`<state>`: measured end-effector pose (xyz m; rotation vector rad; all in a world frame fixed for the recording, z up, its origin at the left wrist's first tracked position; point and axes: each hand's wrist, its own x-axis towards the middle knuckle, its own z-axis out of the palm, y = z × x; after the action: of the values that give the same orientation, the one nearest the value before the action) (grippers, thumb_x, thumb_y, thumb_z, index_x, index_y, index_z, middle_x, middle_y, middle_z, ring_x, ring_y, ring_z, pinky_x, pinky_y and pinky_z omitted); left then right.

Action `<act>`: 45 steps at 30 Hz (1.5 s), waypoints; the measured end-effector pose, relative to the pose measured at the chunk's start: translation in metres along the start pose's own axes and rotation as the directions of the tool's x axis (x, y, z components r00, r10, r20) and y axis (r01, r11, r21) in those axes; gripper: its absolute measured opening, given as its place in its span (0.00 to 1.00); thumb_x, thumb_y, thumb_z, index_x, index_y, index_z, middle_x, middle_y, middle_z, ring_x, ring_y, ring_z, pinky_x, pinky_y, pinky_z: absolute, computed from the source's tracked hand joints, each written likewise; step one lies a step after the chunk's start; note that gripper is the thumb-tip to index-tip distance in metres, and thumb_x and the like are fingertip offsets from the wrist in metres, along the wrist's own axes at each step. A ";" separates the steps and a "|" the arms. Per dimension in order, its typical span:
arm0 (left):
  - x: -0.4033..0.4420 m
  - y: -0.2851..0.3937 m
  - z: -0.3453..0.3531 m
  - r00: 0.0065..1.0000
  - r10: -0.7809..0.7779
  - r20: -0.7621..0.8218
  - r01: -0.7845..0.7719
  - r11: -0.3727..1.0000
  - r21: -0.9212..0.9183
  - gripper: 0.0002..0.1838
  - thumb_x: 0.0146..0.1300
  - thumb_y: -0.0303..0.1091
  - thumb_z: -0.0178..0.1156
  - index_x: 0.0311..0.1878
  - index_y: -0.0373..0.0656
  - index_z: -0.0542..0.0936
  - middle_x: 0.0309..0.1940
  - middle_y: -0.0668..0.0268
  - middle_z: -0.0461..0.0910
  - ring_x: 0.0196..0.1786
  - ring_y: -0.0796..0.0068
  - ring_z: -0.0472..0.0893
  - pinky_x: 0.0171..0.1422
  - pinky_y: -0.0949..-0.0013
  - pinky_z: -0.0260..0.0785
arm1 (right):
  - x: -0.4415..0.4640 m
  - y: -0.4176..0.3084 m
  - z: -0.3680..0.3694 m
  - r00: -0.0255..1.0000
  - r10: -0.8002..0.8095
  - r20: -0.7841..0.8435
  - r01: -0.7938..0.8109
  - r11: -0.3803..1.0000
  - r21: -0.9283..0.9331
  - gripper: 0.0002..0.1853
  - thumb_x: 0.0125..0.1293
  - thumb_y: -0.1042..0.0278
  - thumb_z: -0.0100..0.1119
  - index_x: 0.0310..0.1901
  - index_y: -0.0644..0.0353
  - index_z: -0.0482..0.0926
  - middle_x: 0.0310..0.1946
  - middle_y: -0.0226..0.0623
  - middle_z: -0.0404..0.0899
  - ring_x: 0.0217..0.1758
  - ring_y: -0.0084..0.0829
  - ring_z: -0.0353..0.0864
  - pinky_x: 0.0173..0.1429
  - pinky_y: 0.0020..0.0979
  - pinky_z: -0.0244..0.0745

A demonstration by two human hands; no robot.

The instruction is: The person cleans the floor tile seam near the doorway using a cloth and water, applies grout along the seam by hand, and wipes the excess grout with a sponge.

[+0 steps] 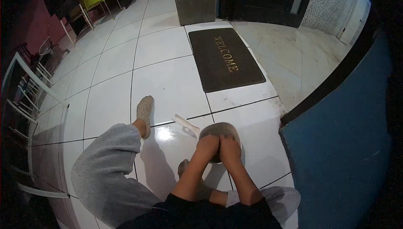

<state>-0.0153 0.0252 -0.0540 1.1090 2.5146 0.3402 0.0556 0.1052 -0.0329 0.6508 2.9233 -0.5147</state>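
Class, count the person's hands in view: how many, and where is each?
2: the left hand and the right hand, side by side at the mouth of the container. Neither hand is fully hidden, and no others show.

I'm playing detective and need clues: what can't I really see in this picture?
All in the head view:
What the person's fingers touch inside the pan: the left hand and right hand cover it.
The middle of the right foot: the left forearm crosses in front.
The top of the dark door: cut off by the picture's top edge.
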 end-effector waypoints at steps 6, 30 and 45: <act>-0.006 0.005 -0.002 1.000 -0.001 -0.024 0.002 1.000 0.020 0.09 0.55 0.29 0.49 0.29 0.38 0.79 0.30 0.53 0.80 0.33 0.57 0.82 0.35 0.59 0.75 | 0.001 0.005 0.009 0.995 -0.060 -0.075 0.054 0.996 -0.078 0.11 0.56 0.74 0.52 0.43 0.59 0.74 0.41 0.48 0.72 0.44 0.45 0.77 0.44 0.39 0.76; -0.001 0.005 0.004 0.989 -0.087 0.122 0.081 0.995 0.055 0.11 0.55 0.29 0.50 0.38 0.38 0.79 0.38 0.51 0.77 0.39 0.54 0.80 0.41 0.58 0.74 | 0.003 0.006 0.014 1.000 -0.031 -0.003 0.031 0.997 -0.066 0.11 0.55 0.72 0.53 0.41 0.60 0.75 0.42 0.46 0.73 0.43 0.44 0.78 0.46 0.38 0.75; -0.003 0.011 -0.007 0.981 -0.092 0.171 0.089 0.996 0.026 0.11 0.56 0.31 0.50 0.36 0.37 0.79 0.39 0.52 0.77 0.39 0.53 0.80 0.41 0.59 0.75 | 0.004 0.008 0.020 0.997 -0.039 -0.061 0.034 0.996 -0.081 0.09 0.54 0.74 0.54 0.38 0.61 0.76 0.39 0.46 0.74 0.42 0.44 0.77 0.43 0.37 0.76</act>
<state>-0.0090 0.0293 -0.0426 0.9825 2.4094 0.1878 0.0554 0.1065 -0.0545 0.6150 3.0020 -0.3859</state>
